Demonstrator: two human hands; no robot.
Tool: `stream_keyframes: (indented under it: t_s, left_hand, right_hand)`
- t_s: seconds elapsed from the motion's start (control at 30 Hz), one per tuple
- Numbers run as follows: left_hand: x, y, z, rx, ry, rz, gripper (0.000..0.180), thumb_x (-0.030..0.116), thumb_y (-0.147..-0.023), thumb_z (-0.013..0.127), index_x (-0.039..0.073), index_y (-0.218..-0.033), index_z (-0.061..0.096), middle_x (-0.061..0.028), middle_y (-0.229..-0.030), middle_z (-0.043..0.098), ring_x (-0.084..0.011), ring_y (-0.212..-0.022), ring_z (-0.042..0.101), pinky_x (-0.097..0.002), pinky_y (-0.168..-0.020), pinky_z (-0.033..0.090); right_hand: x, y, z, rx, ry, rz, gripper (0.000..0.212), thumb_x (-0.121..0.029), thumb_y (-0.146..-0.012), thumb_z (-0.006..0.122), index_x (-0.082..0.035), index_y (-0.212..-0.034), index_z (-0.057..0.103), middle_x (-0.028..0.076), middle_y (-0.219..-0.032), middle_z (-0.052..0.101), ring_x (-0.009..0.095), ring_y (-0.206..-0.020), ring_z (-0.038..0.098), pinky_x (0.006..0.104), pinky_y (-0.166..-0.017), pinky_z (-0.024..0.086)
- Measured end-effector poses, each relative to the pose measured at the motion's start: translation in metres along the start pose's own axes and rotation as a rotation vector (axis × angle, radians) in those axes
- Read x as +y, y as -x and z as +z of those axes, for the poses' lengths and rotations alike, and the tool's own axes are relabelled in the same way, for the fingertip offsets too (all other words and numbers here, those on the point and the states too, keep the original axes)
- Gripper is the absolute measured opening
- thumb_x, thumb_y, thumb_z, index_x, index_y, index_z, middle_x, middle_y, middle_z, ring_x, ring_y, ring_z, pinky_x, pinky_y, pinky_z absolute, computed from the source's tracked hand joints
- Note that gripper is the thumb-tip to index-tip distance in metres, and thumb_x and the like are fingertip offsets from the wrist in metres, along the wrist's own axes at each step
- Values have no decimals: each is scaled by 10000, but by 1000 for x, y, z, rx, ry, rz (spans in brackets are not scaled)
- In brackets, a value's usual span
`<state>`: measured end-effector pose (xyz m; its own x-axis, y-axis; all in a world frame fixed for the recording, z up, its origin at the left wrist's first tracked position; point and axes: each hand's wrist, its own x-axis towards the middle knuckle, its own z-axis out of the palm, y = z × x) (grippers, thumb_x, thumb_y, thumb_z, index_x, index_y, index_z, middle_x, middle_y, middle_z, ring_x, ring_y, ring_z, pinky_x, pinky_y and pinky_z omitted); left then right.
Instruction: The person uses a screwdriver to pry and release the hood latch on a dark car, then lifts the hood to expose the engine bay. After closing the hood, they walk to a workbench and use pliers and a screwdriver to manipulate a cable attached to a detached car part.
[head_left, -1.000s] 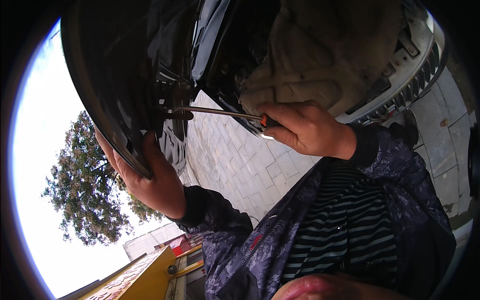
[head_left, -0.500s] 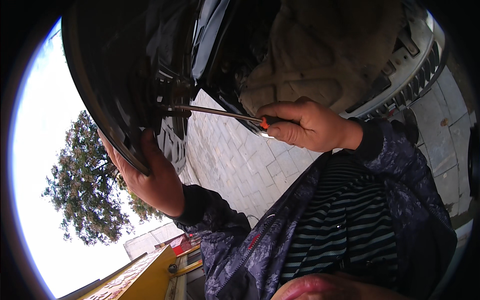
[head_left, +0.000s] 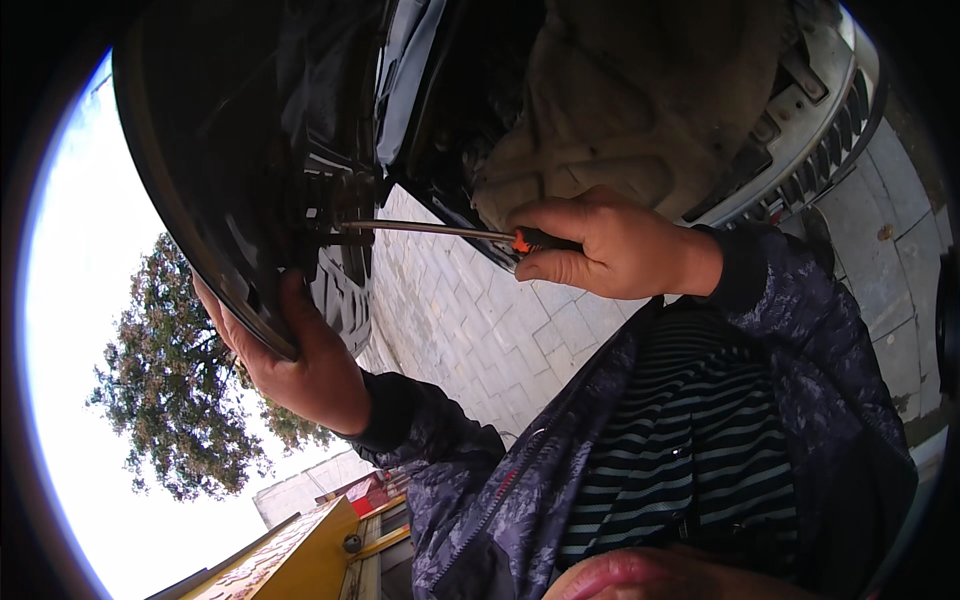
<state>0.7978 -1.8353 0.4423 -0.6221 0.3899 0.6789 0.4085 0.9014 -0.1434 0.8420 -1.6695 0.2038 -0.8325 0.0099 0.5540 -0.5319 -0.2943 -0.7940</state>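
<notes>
My right hand [head_left: 615, 245] is closed around the black-and-orange handle of a screwdriver [head_left: 430, 229]. Its long metal shaft runs leftward, nearly level, to a dark slotted fitting [head_left: 325, 215] on a car's dark glossy panel [head_left: 215, 150]. Shadow hides how the tip sits there. My left hand [head_left: 310, 365] grips the curved lower edge of this panel, thumb on the near face and the other fingers behind it. Shut in that grip, the hand stays just below the fitting.
Behind my right hand lies the engine bay with a dusty grey-brown cover [head_left: 640, 110]. A front grille [head_left: 820, 160] curves at the right. Paving [head_left: 450, 320] shows below the car. A tree [head_left: 185, 390] and a yellow structure [head_left: 290, 550] stand off to the left.
The screwdriver has shifted slightly left and its shaft lies more level, with the tip end a little lower. My right fingers have loosened a bit on the handle. My left hand keeps its grip.
</notes>
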Motion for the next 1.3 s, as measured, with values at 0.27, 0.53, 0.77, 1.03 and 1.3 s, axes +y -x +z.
stream_keyframes:
  t_s: [0.27, 0.53, 0.77, 1.03, 1.3]
  left_hand:
    - [2, 3, -5, -59, -71, -72, 568, 132, -945, 748, 21, -1466, 548, -215, -1479, 572, -292, -1269, 645, -379, -943, 582]
    - [-2, 1, 0, 41, -32, 76, 555, 104, -917, 766, 40, -1435, 581, -201, -1496, 558, -333, -1288, 628, -421, -1019, 567]
    - [2, 0, 6, 145, -56, 181, 465, 69, -870, 795, 49, -1319, 676, -191, -1503, 552, -340, -1374, 556, -423, -1027, 572]
    - [2, 5, 6, 120, -106, 191, 439, 83, -875, 788, 40, -1298, 678, -181, -1507, 547, -336, -1351, 575, -396, -964, 615]
    - [4, 7, 7, 112, -111, 205, 442, 63, -882, 779, 24, -1306, 661, -195, -1507, 540, -345, -1349, 574, -384, -936, 633]
  right_hand:
    - [-1, -1, -1, -102, -159, 127, 353, -354, -986, 718, -32, -1118, 663, 102, -826, 697, 247, -728, 692, 344, -673, 522]
    - [1, -5, -7, -129, -94, 126, 374, -379, -990, 706, -31, -1119, 658, 106, -856, 699, 272, -750, 684, 365, -681, 523]
    - [4, 20, -18, -4, 53, 77, 389, -315, -999, 703, 14, -1195, 632, 140, -804, 687, 274, -643, 678, 349, -594, 502]
    - [-8, 26, -36, 232, 217, -91, 362, -248, -963, 737, 10, -1200, 647, 168, -886, 712, 314, -735, 710, 361, -649, 546]
    - [-18, 17, -37, 131, 246, -85, 417, -215, -952, 746, 65, -1239, 629, 219, -971, 721, 364, -809, 726, 371, -695, 570]
